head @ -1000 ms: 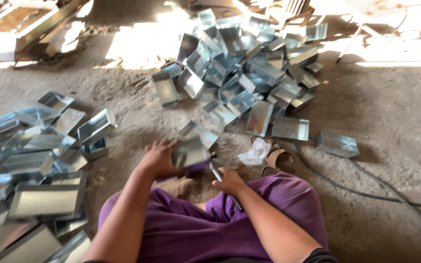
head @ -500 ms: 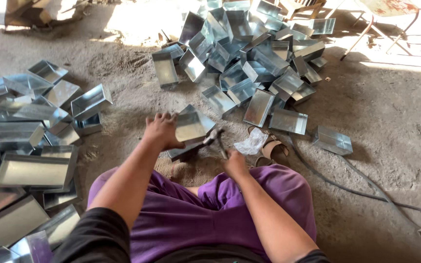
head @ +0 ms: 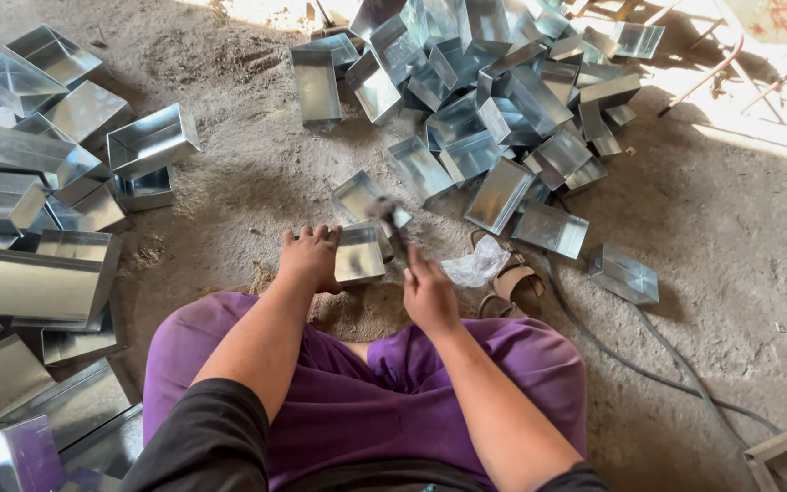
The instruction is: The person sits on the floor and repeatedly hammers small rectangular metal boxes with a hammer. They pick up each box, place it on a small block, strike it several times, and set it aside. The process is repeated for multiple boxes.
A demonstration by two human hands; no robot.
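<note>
I sit on a dirt floor in purple trousers. My left hand (head: pixel 310 258) presses down on the near edge of a small shiny sheet-metal tray (head: pixel 360 253) lying on the ground in front of my knees. My right hand (head: pixel 430 293) grips the handle of a hammer (head: pixel 386 219), whose blurred head is over the tray's far right corner. A second small tray (head: pixel 363 194) lies just beyond the first.
A large heap of metal trays (head: pixel 494 100) lies ahead and to the right. More trays (head: pixel 38 191) are stacked along the left. A sandal (head: pixel 516 282) and a crumpled plastic bag (head: pixel 477 264) lie right of my hand. A cable (head: pixel 630 360) runs across the floor.
The tray was held tilted up in my left hand; now it lies flat on the ground under that hand. The hammer has swung forward over it. The camera has tilted down.
</note>
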